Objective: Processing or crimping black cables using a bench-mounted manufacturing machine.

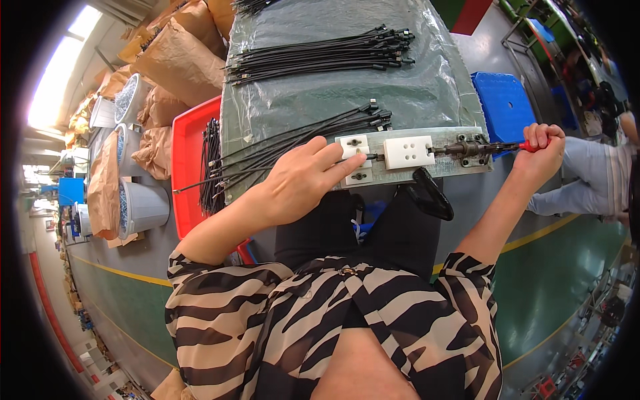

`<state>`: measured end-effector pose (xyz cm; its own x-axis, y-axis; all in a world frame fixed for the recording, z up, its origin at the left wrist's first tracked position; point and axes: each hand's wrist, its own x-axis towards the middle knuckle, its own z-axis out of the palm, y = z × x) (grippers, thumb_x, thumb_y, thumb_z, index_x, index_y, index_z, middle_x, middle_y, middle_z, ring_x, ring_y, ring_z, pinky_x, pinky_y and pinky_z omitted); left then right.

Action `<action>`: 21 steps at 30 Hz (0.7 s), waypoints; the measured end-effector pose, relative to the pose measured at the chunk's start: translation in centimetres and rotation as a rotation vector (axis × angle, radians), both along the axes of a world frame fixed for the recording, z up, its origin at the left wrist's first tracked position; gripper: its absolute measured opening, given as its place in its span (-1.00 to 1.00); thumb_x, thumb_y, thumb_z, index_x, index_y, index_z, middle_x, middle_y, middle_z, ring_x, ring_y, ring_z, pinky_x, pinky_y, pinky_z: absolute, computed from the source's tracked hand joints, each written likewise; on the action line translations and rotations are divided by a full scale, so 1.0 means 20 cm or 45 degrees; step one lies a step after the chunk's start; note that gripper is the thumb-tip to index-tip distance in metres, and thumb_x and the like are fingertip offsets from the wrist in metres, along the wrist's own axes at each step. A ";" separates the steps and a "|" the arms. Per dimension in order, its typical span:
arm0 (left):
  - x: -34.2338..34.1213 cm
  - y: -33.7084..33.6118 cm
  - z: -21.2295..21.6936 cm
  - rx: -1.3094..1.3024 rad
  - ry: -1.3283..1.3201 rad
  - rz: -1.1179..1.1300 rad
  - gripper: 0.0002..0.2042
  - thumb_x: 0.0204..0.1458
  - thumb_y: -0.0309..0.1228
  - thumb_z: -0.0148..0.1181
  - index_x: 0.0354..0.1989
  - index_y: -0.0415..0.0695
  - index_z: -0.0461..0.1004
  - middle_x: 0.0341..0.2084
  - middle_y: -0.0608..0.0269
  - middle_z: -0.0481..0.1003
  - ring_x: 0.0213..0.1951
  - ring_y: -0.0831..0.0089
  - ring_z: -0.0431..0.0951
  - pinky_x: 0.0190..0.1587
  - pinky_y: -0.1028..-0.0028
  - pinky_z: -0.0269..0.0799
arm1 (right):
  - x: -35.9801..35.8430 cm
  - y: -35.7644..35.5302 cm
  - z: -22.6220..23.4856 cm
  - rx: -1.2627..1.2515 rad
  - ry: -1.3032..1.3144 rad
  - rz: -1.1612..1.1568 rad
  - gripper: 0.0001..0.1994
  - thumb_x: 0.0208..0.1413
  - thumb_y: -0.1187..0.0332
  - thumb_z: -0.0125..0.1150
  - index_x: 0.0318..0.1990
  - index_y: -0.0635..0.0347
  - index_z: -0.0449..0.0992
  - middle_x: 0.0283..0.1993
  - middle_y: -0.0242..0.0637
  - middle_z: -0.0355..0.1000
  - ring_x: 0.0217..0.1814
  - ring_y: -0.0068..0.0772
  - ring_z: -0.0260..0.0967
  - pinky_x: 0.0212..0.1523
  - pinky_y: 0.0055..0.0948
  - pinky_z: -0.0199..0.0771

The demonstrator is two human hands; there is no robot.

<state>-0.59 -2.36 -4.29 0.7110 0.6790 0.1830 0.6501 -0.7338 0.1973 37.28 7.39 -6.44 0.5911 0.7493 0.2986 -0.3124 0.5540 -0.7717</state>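
My left hand (303, 179) lies over a white slotted block (355, 143) at the left of a metal fixture plate (393, 177). Its fingers close on a thin black cable (220, 179), which trails off to the left past the table edge. The cable's tip points at a white block with small holes (408, 153) in the middle of the plate. My right hand (543, 150) is wrapped round the red handle (527, 145) of a toggle clamp (460, 149), whose metal rod meets the holed block's right side. My left palm hides part of the cable.
Loose black cables (320, 127) lie just beyond the fixture, and a bundle (327, 57) rests farther back on the plastic-covered table (300, 93). A red tray (188, 160) holds more cables at left. A black handle (432, 195) juts below the plate. A blue stool (503, 103) stands right.
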 end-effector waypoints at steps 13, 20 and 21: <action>-0.01 0.10 -0.02 -0.081 -0.068 -0.104 -0.34 -0.22 -0.67 0.14 0.21 -0.01 0.39 -0.43 0.23 0.26 -0.36 0.26 0.36 -0.34 0.33 0.38 | 0.00 0.01 0.02 -0.011 -0.048 -0.003 -0.86 0.04 0.57 -0.15 -0.46 0.22 0.37 -0.63 -0.44 0.11 -0.59 -0.57 -0.03 -0.50 -0.53 -0.02; -0.06 0.08 -0.07 -0.121 -0.052 -0.075 -0.35 -0.22 -0.70 0.13 0.18 0.02 0.39 -0.37 0.19 0.29 -0.30 0.21 0.41 -0.35 0.30 0.42 | -0.31 -0.10 0.04 -0.097 -0.499 -0.182 -0.87 0.01 0.57 -0.18 -0.47 0.26 0.33 -0.61 -0.40 0.17 -0.56 -0.61 0.03 -0.54 -0.60 -0.04; -0.07 0.07 -0.07 -0.128 -0.058 -0.074 -0.35 -0.22 -0.70 0.12 0.18 0.03 0.39 -0.37 0.19 0.28 -0.31 0.21 0.41 -0.35 0.31 0.41 | -0.33 -0.12 0.04 -0.112 -0.574 -0.211 -0.87 0.01 0.57 -0.18 -0.47 0.27 0.34 -0.61 -0.39 0.18 -0.56 -0.62 0.04 -0.53 -0.61 -0.03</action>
